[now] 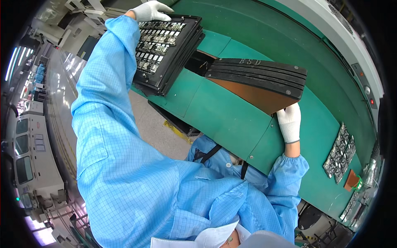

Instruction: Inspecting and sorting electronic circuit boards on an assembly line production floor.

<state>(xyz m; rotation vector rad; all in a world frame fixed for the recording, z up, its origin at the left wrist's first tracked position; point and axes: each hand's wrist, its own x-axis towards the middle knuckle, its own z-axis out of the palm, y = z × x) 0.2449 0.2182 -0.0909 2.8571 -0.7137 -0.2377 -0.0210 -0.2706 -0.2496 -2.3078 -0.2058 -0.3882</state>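
My left hand (152, 11), in a white glove, is at the far edge of a stack of black trays; its fingers are stretched out and apart. The top tray (159, 45) carries several rows of small circuit boards. To the right, a second stack of black trays (258, 74) stands tilted on the green bench, with a brown panel (244, 96) facing me. My gloved right hand (290, 122) holds this stack's near right corner, where its fingertips are partly hidden.
The green bench top (219, 118) runs from upper left to lower right. Circuit board panels (340, 153) lie at its right, beside a small brown piece (352, 180). A white machine housing (351, 45) with buttons borders the far right. An aisle (62, 95) runs along the left.
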